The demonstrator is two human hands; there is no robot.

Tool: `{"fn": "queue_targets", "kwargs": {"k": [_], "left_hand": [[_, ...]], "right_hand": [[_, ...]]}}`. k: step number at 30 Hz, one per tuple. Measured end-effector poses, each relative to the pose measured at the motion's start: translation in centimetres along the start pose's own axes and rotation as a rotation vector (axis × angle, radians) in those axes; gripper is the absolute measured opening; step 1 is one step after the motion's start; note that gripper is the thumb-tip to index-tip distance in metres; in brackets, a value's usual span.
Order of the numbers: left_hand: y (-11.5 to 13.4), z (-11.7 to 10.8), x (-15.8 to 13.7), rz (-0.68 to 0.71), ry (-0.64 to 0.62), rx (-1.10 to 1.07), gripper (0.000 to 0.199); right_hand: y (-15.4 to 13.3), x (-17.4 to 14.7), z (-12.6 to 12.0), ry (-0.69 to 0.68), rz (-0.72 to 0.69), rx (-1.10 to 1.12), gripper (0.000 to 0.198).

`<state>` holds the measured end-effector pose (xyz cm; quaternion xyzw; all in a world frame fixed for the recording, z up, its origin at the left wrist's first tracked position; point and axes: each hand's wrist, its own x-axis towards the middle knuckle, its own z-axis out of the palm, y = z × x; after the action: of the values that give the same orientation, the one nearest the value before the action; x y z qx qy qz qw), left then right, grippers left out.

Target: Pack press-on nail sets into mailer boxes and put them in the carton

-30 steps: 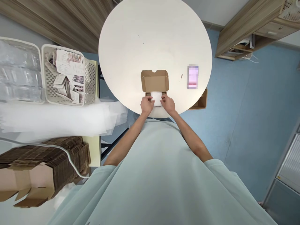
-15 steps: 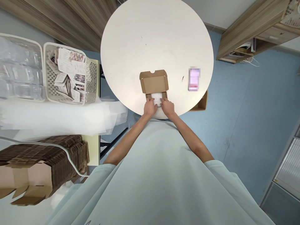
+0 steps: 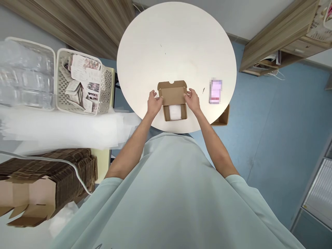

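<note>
"Starting closest to the body, what do you see?"

"A pale green shirt, and just beyond it the round white tabletop. Near its close edge sits a small brown box, open, with a soft-looking white packet lying in the middle of it."

"Where are the hands?"

"One at either side of the lid, which is swung open on the far side of the box."

"How does the left one stand?"

"The left hand is partly open, its thumb at the lid's left edge and its fingers loosely bent just outside it. I can't tell whether it has a real hold."

"And the right?"

"The right hand is at the right edge, half curled, its fingertips at the cardboard. Whether it pinches the lid or merely touches it, I can't say."

"Anything else on the tabletop?"

"To the right, well apart from the box, a pinkish rectangle, blurred into squares, so what it is stays unclear."

"And past the tabletop?"

"On the left, a pile of white sheets, then two pale plastic baskets, one with printed cards, the other with clear plastic containers. Far off to the right, a wooden cabinet stands on the blue floor."
</note>
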<state>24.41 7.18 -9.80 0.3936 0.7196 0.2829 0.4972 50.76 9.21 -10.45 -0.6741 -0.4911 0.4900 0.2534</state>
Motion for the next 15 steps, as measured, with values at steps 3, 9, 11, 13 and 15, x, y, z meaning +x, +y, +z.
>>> {"fn": "queue_targets", "kwargs": {"k": [3,9,11,13,15], "left_hand": [[0.5,0.1,0.0,0.003,-0.056,-0.034,0.088],[1.1,0.2,0.5,0.118,-0.094,-0.079,0.094],[1.3,0.1,0.5,0.171,-0.104,-0.077,0.094],[1.3,-0.1,0.2,0.215,-0.113,-0.061,0.093],[1.2,-0.1,-0.6,0.237,-0.114,-0.035,0.091]], "right_hand": [[-0.3,0.2,0.2,-0.022,0.009,-0.004,0.09],[-1.6,-0.7,-0.6,-0.019,-0.074,-0.074,0.093],[-2.5,-1.4,-1.0,-0.015,-0.094,-0.157,0.089],[-3.3,-2.5,-1.3,-0.007,-0.095,-0.229,0.084],[-3.8,-3.9,-1.5,0.008,-0.087,-0.251,0.078]]}}
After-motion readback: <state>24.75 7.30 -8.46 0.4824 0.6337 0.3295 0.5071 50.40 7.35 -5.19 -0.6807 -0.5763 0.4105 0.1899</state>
